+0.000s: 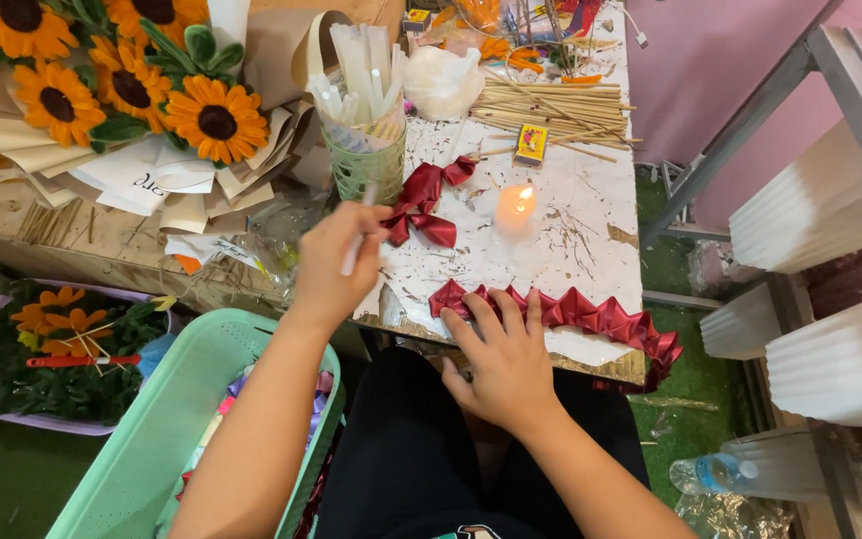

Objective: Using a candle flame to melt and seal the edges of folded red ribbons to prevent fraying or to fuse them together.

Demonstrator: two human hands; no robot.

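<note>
Head view: right hand [507, 361] fingers [486, 317] pressing folded red ribbon [591, 315].

Small yellow matchbox [531, 143], flat rectangle with a dark printed face, lies on the white table [591, 215] just beside the bundle of thin wooden sticks [551, 105]. Second small yellow-and-dark box [417, 19] at the table's far edge. White paper tag [214, 250] with dark script under the sunflower bouquet [122, 75]. Clear plastic bottle [725, 471], blue label band, lying on the floor at right.
</note>
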